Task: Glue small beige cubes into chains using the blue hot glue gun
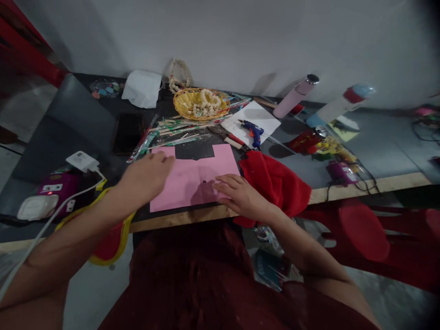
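Against a pale wall [220,41] stands our dark desk [82,121], its near edge pale wood. Close to that edge we have a pink sheet [185,176], notched on its far side. Our left hand [147,174] lies palm down over its left part, fingers extended, close together; our right hand [240,193] is wide, fingers spread over the right part. Red cloth [275,183] sits just beside; beyond, we see a blue glue gun [255,134].
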{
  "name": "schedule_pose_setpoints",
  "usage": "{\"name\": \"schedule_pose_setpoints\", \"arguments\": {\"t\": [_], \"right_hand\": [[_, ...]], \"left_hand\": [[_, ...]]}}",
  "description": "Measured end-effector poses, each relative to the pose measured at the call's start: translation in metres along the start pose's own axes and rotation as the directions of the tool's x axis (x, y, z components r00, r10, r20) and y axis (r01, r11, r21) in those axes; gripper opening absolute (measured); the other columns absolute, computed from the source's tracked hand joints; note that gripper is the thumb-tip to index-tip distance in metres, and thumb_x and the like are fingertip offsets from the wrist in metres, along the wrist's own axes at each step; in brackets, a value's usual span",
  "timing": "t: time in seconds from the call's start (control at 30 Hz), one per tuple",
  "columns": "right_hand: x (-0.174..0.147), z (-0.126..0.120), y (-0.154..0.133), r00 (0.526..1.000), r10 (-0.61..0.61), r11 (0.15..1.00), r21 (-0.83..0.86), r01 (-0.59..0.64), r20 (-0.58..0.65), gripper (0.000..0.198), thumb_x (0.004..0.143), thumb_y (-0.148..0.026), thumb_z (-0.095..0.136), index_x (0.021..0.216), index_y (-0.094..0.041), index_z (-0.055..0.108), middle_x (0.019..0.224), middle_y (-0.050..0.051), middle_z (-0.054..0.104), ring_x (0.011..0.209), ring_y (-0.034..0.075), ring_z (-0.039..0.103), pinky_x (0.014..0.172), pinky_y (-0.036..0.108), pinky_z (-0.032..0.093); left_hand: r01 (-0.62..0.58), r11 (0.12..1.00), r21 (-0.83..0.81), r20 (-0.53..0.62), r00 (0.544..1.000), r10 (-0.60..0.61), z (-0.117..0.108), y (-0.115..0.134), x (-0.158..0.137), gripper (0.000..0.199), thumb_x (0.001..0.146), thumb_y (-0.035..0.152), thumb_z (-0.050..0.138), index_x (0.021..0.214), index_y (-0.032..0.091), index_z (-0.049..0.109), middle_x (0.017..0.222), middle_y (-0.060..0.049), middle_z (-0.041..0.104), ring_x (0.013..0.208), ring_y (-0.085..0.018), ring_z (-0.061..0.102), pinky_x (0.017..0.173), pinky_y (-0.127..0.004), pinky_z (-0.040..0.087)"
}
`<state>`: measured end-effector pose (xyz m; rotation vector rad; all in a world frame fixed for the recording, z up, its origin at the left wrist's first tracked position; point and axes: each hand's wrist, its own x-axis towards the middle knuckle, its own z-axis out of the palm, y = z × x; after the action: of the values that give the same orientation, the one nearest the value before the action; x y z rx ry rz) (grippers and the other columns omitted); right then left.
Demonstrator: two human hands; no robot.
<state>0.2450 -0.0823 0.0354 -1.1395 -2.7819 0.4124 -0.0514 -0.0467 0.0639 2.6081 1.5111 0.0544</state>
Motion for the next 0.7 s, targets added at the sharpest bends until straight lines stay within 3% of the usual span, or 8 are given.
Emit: {"name": "schedule_pose_setpoints", "arguments": {"t": [0.1, 0.17, 0.27, 0.33, 0.37, 0.43, 0.57, 0.7], "right_hand": [[-0.008, -0.020, 0.007, 0.997, 0.018, 0.989, 0.145, -0.007, -0.079, 0.025, 0.097, -0.030, 0.048, 0.110, -0.019, 0.066, 0.109, 0.009, 0.071, 0.104, 0.020, 0.064, 0.091, 0.035, 0.051], [-0.015, -0.035, 0.013, 0.972, 0.169, 0.968, 0.213, -0.132, -0.166, 0.022, 0.096, -0.032, 0.050, 0.091, -0.020, 0.068, 0.086, 0.003, 0.072, 0.079, 0.015, 0.066, 0.073, 0.028, 0.052], [-0.023, -0.053, 0.031, 0.815, 0.414, 0.908, 0.245, -0.339, -0.405, 0.023, 0.095, -0.033, 0.050, 0.081, -0.021, 0.063, 0.073, 0.000, 0.067, 0.064, 0.012, 0.060, 0.062, 0.025, 0.046], [-0.021, -0.057, 0.047, 0.701, 0.473, 0.880, 0.253, -0.401, -0.534, 0.022, 0.095, -0.031, 0.048, 0.081, -0.022, 0.061, 0.075, 0.000, 0.065, 0.065, 0.013, 0.058, 0.063, 0.026, 0.045], [-0.016, -0.057, 0.056, 0.671, 0.481, 0.876, 0.266, -0.403, -0.565, 0.020, 0.095, -0.030, 0.047, 0.082, -0.022, 0.060, 0.076, 0.000, 0.064, 0.067, 0.013, 0.057, 0.065, 0.027, 0.044], [0.002, -0.052, 0.072, 0.661, 0.469, 0.883, 0.316, -0.347, -0.586, 0.012, 0.093, -0.029, 0.050, 0.089, -0.021, 0.059, 0.080, 0.000, 0.063, 0.070, 0.012, 0.056, 0.067, 0.027, 0.044], [0.058, -0.026, 0.093, 0.716, 0.390, 0.903, 0.392, -0.175, -0.579, 0.015, 0.091, -0.034, 0.052, 0.091, -0.019, 0.057, 0.084, 0.001, 0.059, 0.073, 0.012, 0.053, 0.066, 0.025, 0.042], [0.099, 0.007, 0.104, 0.692, 0.387, 0.908, 0.381, -0.173, -0.609, 0.034, 0.096, -0.046, 0.039, 0.077, -0.020, 0.049, 0.070, -0.002, 0.048, 0.064, 0.011, 0.044, 0.063, 0.026, 0.037]], "left_hand": [[-0.305, 0.952, 0.016, 0.106, 0.948, 0.302, 0.020, 0.027, 0.023, 0.043, 0.083, 0.002, 0.040, 0.118, 0.014, 0.061, 0.118, -0.015, 0.063, 0.110, -0.029, 0.058, 0.090, -0.040, 0.047], [-0.405, 0.914, -0.005, 0.070, 0.912, 0.405, 0.040, 0.037, 0.035, 0.040, 0.088, 0.008, 0.043, 0.124, 0.016, 0.058, 0.129, -0.014, 0.059, 0.119, -0.028, 0.054, 0.096, -0.040, 0.045], [-0.438, 0.899, -0.004, 0.009, 0.899, 0.438, 0.063, 0.040, 0.043, 0.038, 0.090, 0.021, 0.052, 0.128, 0.016, 0.056, 0.140, -0.015, 0.052, 0.129, -0.031, 0.047, 0.104, -0.045, 0.039], [-0.444, 0.896, -0.010, -0.010, 0.896, 0.444, 0.067, 0.036, 0.042, 0.043, 0.088, 0.026, 0.058, 0.130, 0.019, 0.055, 0.143, -0.014, 0.050, 0.133, -0.032, 0.045, 0.106, -0.046, 0.037], [-0.448, 0.894, -0.012, 0.000, 0.894, 0.448, 0.065, 0.034, 0.041, 0.045, 0.086, 0.027, 0.062, 0.130, 0.020, 0.055, 0.143, -0.014, 0.050, 0.133, -0.032, 0.045, 0.105, -0.046, 0.037], [-0.456, 0.890, -0.015, 0.047, 0.889, 0.456, 0.055, 0.029, 0.037, 0.045, 0.082, 0.031, 0.068, 0.125, 0.023, 0.058, 0.139, -0.012, 0.054, 0.128, -0.031, 0.049, 0.101, -0.045, 0.040], [-0.421, 0.907, -0.005, 0.096, 0.903, 0.419, 0.040, 0.025, 0.038, 0.030, 0.082, 0.037, 0.067, 0.104, 0.019, 0.065, 0.115, -0.011, 0.067, 0.110, -0.032, 0.058, 0.092, -0.046, 0.044], [-0.344, 0.935, -0.085, -0.005, 0.939, 0.345, 0.050, 0.016, 0.056, 0.025, 0.093, 0.024, 0.045, 0.105, 0.016, 0.065, 0.104, -0.011, 0.069, 0.098, -0.026, 0.062, 0.088, -0.042, 0.046]]}}
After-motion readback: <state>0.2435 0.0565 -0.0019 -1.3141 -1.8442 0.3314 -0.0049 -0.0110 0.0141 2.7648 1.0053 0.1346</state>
